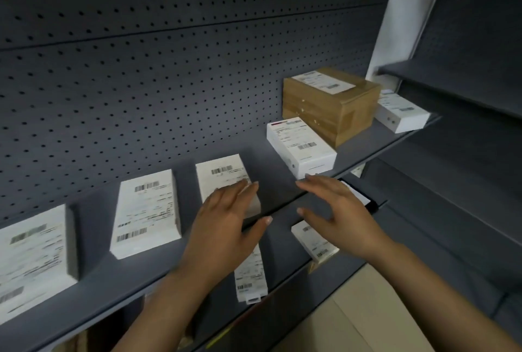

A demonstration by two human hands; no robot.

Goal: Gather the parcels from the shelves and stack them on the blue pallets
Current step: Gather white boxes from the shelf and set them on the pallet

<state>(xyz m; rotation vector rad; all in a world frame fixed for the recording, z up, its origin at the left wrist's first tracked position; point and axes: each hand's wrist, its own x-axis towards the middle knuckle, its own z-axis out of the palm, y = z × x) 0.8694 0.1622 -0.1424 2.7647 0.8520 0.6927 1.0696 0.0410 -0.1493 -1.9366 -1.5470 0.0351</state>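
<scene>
Here, the reference landmark is the brown cardboard parcel (330,106), which stands on the grey shelf (135,275) in front of the perforated back panel (141,83). A white labelled box (300,147) lies just beside it on the near left, close to the shelf's front edge. A second white box (401,113) lies on the far right of the cardboard parcel, touching or nearly touching it. Three further white labelled boxes lie in a row well to the left of the cardboard parcel: the nearest of them (226,182), a middle one (147,210), and an outermost one (34,261) at the frame's left margin.

The left hand (223,224) rests with straight fingers on the front end of the nearest of the three boxes, thumb spread and gripping nothing. The right hand (339,213) hovers over the shelf's front edge, below and left of the cardboard parcel, fingers extended and slightly spread, holding nothing.

On the lower shelf, beneath the hands, lie two more white labelled parcels (250,275) (315,241). A white sheet (409,12) stands upright above and right of the cardboard parcel.
</scene>
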